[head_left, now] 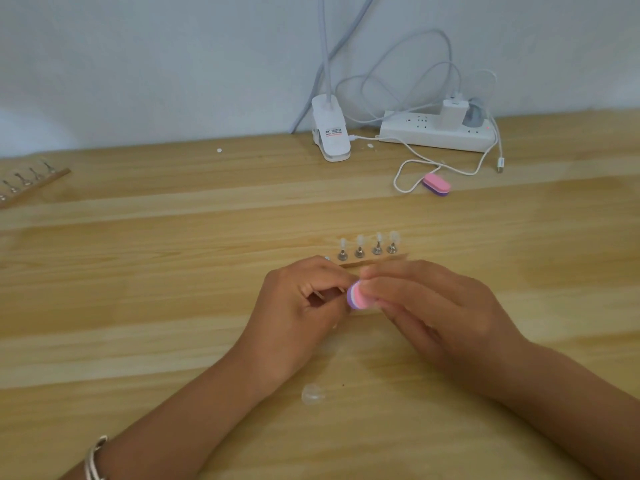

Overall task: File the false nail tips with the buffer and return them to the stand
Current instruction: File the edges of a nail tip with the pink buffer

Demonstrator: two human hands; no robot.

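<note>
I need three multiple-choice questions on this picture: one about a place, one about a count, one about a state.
1. Where does the spare buffer lie? A) beside the white cable B) on a stand C) on the floor
2. How many nail tips stand on the near stand? A) two B) four C) six
3. What does the right hand do? A) lies flat B) grips the buffer C) points away

Key: 1 A, it lies by the cable loop. 2 B, four stand upright. 3 B, its fingers curl round it.
</note>
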